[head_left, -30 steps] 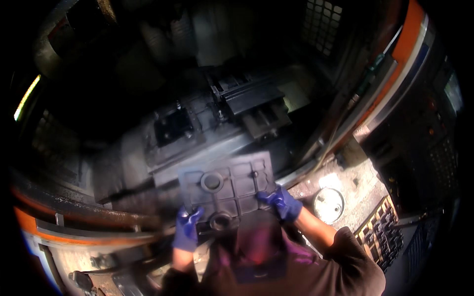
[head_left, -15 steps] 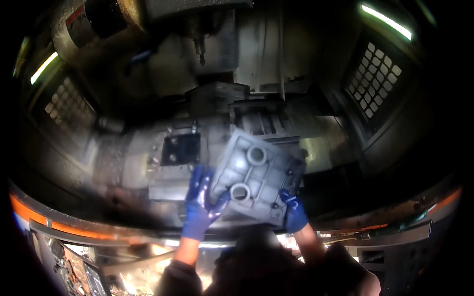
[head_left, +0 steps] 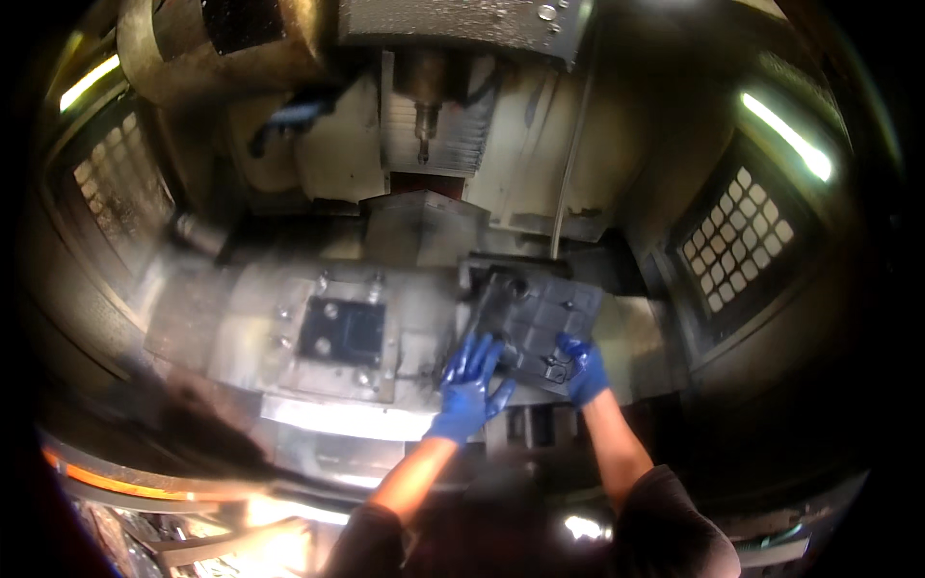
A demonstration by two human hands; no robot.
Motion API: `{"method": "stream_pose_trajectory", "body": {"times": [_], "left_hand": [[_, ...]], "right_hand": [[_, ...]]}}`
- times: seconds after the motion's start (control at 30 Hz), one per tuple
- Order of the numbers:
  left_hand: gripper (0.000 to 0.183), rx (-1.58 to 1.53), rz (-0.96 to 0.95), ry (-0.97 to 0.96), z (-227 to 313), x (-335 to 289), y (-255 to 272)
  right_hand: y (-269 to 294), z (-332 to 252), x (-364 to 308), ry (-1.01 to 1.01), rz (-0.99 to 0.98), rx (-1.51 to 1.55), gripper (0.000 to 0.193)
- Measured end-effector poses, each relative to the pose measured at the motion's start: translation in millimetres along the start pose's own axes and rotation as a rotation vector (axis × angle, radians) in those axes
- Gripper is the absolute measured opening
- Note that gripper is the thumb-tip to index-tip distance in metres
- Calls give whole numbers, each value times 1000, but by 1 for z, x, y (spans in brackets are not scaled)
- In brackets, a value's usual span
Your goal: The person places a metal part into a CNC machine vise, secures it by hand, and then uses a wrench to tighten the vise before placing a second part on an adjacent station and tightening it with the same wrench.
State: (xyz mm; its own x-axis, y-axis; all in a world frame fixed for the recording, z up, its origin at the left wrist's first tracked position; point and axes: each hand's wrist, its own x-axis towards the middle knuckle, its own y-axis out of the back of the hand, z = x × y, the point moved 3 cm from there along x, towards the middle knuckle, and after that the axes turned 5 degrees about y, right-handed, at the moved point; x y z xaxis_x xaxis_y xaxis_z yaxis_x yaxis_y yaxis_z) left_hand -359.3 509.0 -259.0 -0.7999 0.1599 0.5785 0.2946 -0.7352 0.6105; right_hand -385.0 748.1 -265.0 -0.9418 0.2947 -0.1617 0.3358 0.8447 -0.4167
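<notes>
A flat, squarish metal casting [head_left: 551,323] with ribs and round bosses lies tilted over the right-hand fixture on the machine bed. My right hand [head_left: 584,372], in a blue glove, is closed on its lower right edge, the fingers curled over the ribbed face. Along the lower left edge rests my left hand [head_left: 467,393], also gloved in blue, its fingers stretched out and apart against the casting. The casting hides most of the fixture [head_left: 474,262] under it; whether it is fully seated I cannot tell.
A second fixture with a dark square plate [head_left: 343,330] and upright bolts stands left of the casting. Above the bed hangs a spindle with a cutting tool [head_left: 424,144]. A nozzle arm [head_left: 294,116] is at upper left. Grid windows [head_left: 737,239] flank the enclosure.
Both hands have moved forward with the casting, from near the front edge to over the right-hand fixture. My left hand has shifted right. The head view has tilted up.
</notes>
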Motion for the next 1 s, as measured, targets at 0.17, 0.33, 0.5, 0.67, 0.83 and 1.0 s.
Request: {"method": "stream_pose_trajectory", "body": {"times": [0.17, 0.33, 0.5, 0.67, 0.83, 1.0], "left_hand": [[62, -48, 12, 99, -32, 48, -73], [50, -52, -6, 110, -67, 79, -144], [34, -868, -179, 458, -123, 81, -227], [32, 37, -126, 46, -99, 90, -202], [33, 49, -182, -13, -104, 96, -181], [28, -1384, -310, 483, -133, 72, -238]], "right_hand": [[-38, -35, 66, -128, -99, -196, 32], [-25, -25, 138, -144, -224, -330, 25], [-16, 2, 178, -319, -183, -434, 18], [35, 29, 209, -349, -277, -470, 27], [57, 43, 234, -277, -343, -844, 25], [68, 62, 272, -67, -306, -610, 34]]}}
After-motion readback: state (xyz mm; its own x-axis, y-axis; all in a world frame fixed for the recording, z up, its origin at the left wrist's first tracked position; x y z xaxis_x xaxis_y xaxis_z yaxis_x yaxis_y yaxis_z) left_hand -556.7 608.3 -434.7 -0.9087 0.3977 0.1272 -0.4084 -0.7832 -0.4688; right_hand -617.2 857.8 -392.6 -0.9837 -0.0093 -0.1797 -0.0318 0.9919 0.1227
